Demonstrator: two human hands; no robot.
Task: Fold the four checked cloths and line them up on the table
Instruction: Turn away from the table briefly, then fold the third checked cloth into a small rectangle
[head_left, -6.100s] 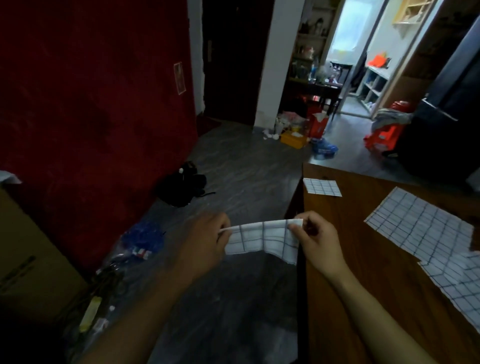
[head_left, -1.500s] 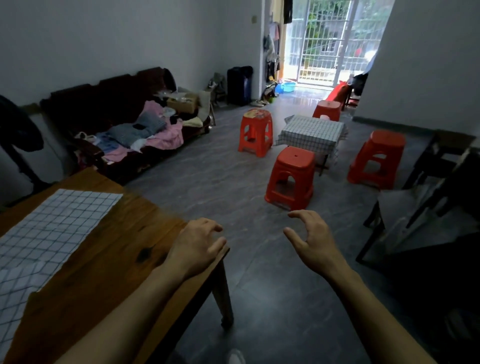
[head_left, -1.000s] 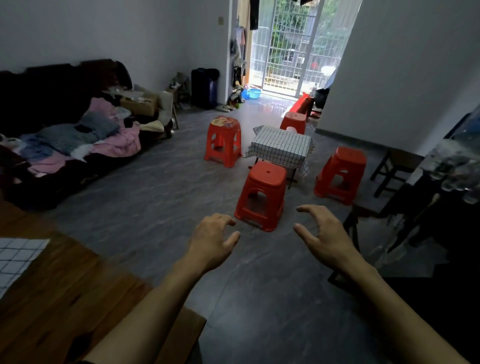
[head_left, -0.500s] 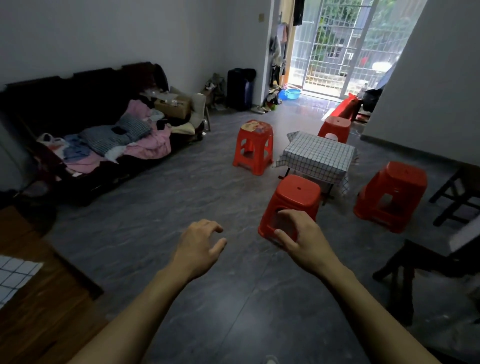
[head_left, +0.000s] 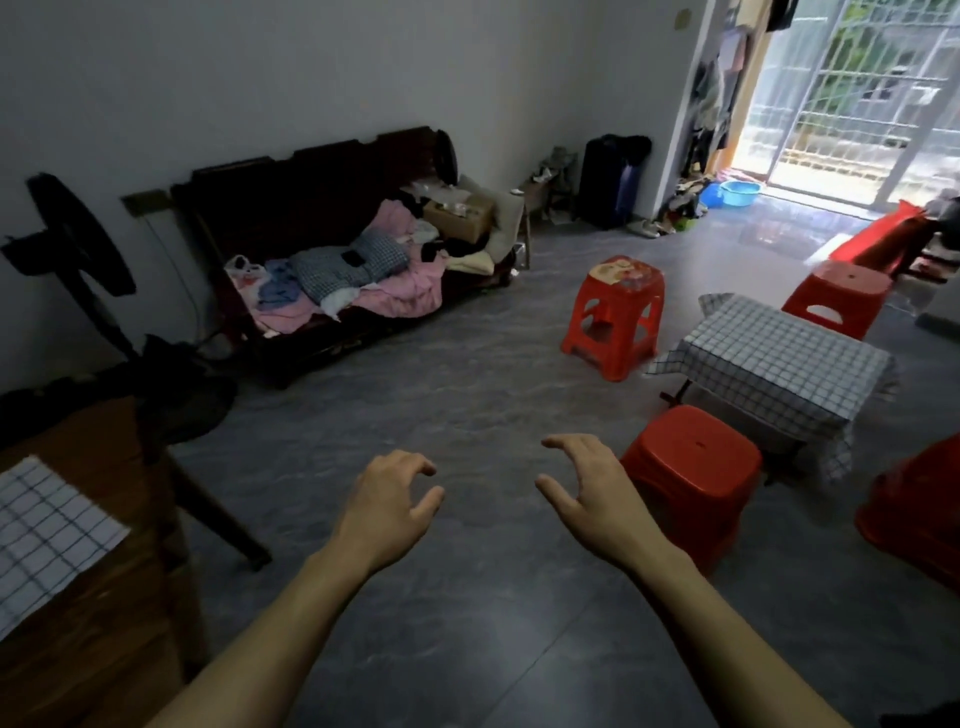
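Note:
One white checked cloth lies flat on the brown wooden table at the left edge of the view, cut off by the frame. My left hand and my right hand hover side by side over the grey floor, right of the table. Both hold nothing, with fingers loosely curled and thumbs apart. The other cloths are out of view.
A red stool stands just right of my right hand, with more red stools behind. A low table under a checked cover sits at right. A dark sofa with clothes lines the wall; a standing fan is beside the table.
Six seconds ago both hands pinched a folded cloth at the table's edge. Since then they hold nothing. The view turned away from the table and is swinging back left, showing more table and cloth.

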